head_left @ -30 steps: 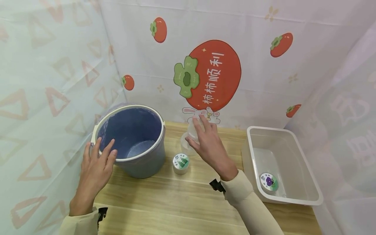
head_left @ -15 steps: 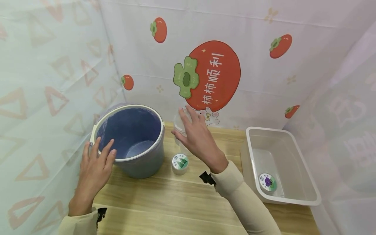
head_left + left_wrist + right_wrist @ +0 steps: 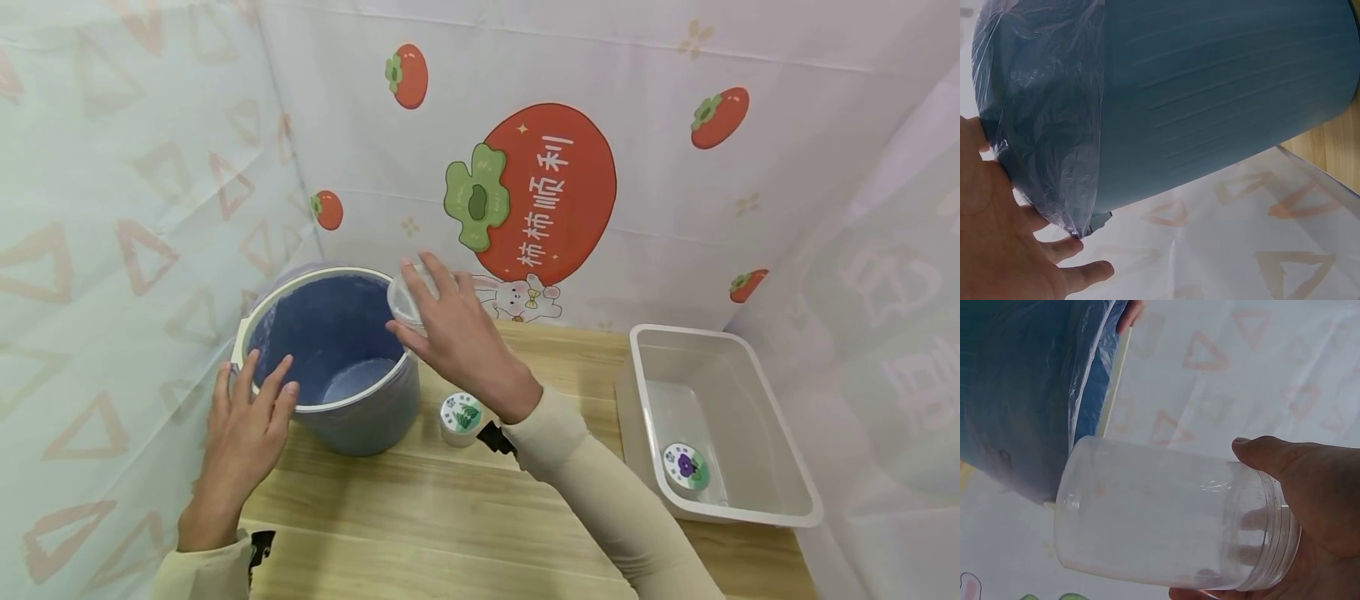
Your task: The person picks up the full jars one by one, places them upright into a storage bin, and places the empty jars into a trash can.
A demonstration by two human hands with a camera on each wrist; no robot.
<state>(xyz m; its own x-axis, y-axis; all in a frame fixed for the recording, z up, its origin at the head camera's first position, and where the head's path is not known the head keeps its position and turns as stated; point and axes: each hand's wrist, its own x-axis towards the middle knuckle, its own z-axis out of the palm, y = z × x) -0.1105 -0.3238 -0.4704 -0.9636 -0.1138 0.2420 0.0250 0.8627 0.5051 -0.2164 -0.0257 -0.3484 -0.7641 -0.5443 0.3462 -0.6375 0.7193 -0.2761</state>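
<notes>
Right hand (image 3: 461,342) has its grip clamped on the clear cylindrical plastic jar (image 3: 1147,509), thumb one side, fingers the other, at the ridged end. Jar is in the air at the right far rim of the blue plastic bucket (image 3: 367,429); can't tell from either view whether it touches the rim or clears it.

Left hand (image 3: 251,429): grip apart, fingers spread at the bucket's near-left rim. Looks like light contact at most, so I wouldn't count on it as an anchor.

Risks, my read:
- Jar base clips the rim if the height is short. Would likely jolt the jar or tip the bucket, given the weak brace.
- Thin clear plastic film (image 3: 1054,112) wraps the upper bucket. Loose edge could snag the jar or left fingers and drag.
- Smooth walls, hold at one end only: jar could pivot or slip on a knock. If the ridged part is a screw lid, it could twist; tightness not visible.
- Black wrist mount (image 3: 497,437) shows right beside the small round tub with green-leaf label (image 3: 461,414) on the wooden tabletop (image 3: 405,525). Depth unclear; a low forearm could topple it.

Tub with purple-flower label (image 3: 686,467) sits inside the off-white rectangular plastic bin (image 3: 738,512), well apart, low risk.
</notes>
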